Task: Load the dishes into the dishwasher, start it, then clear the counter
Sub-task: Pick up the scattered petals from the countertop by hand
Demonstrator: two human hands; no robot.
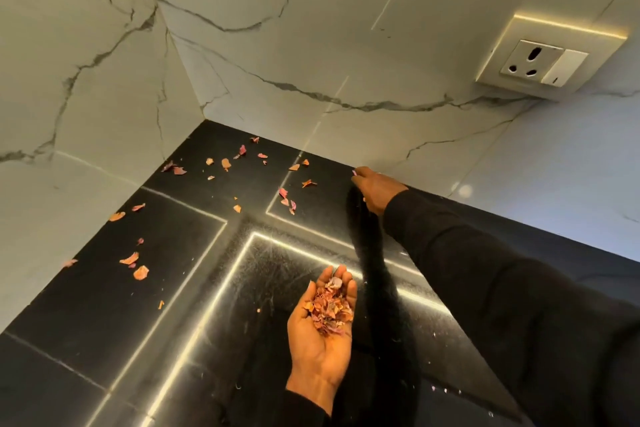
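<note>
Closest to you, your left hand [313, 350] lies palm up above the front part of the black bench [104, 340]. Its fingers are loosely cupped and wide enough to carry a pile of dried flakes [329, 308], pink and orange, heaped from the palm to the base of the fingers. Bright strips of light are mirrored in the glossy bench top around it.

Along the bench's left edge, by the side wall [69, 80], loose flakes [140, 272] lie well apart from one another.

Farther back, your right arm in a dark sleeve [485, 270] reaches in from the right to the bench's back edge. There your right hand [375, 189] sits just beside the back wall [311, 45], knuckles up, with its fingertips narrowed to a pinch on one small pink flake [354, 172]. To the left of that hand, more flakes are strewn toward the back left corner, some close to the foot of the wall.

Beyond the bench, both walls are pale marble with grey veins. High on the right of the back wall sits a cream socket [530, 62] with a switch [564, 68] beside it.
</note>
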